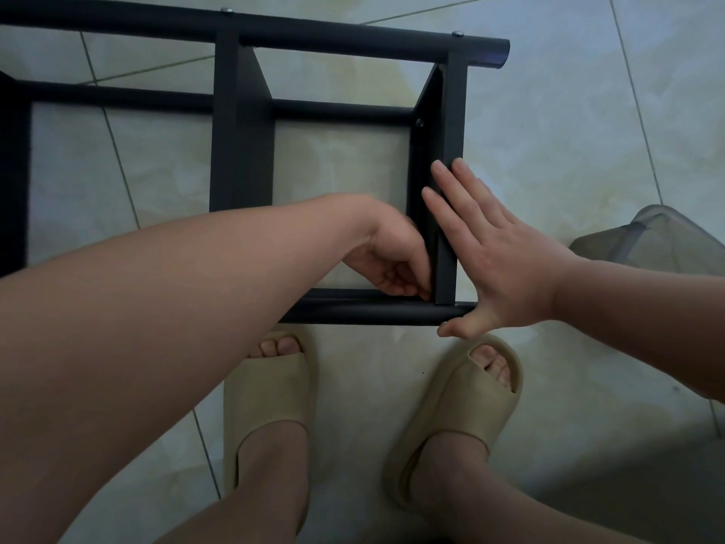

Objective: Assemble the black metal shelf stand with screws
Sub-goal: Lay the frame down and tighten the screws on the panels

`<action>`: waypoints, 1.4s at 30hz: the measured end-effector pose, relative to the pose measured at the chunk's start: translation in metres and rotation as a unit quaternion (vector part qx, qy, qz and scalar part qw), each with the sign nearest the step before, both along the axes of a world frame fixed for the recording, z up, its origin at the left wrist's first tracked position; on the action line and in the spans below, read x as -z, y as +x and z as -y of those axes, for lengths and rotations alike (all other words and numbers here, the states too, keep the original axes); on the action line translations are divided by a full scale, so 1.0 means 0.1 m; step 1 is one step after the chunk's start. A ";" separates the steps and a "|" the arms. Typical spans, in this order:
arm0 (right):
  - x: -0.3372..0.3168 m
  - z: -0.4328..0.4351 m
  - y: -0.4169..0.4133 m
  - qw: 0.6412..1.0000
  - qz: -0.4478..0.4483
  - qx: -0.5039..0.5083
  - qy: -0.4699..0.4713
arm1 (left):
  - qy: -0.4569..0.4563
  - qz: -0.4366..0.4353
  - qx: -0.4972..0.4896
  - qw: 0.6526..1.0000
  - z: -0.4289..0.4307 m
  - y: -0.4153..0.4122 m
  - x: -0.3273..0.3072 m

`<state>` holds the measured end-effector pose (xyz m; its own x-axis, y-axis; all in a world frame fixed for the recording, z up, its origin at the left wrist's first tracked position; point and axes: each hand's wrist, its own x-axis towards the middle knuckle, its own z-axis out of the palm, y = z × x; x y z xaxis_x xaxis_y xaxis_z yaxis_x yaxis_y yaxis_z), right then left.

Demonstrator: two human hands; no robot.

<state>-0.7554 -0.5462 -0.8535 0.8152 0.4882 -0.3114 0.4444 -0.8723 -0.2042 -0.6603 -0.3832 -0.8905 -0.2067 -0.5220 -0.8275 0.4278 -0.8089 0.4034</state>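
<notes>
Left hand (pixel 386 261) fingertips (pixel 412 286) curled at inner corner where flat crossbar (pixel 451 123) meets near tube (pixel 365 310), lower centre; cannot tell whether they pinch anything. Right hand (pixel 498 261) fingers (pixel 451 182) straight, pressed flat on crossbar's outer face, thumb under tube end. Black shelf stand (pixel 241 123) lies across upper frame on tiled floor (pixel 569 131); beige sandals (pixel 270 398) below

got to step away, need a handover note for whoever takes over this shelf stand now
Left hand: fingers curled at the inner corner where the end bracket meets the near tube; whether it holds a screw is hidden.
Right hand: flat, open, pressing the bracket's outer face, thumb at the tube end.
The shelf stand lies on the tiled floor.
Done: screw heads show on the far tube.
Left: probably fasten this near corner; no screw visible there.
</notes>
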 end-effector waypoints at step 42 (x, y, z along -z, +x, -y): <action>0.00 0.00 0.00 1.000 0.004 -0.001 -0.001 | -0.011 0.013 -0.010 1.000 -0.04 -0.06 0.05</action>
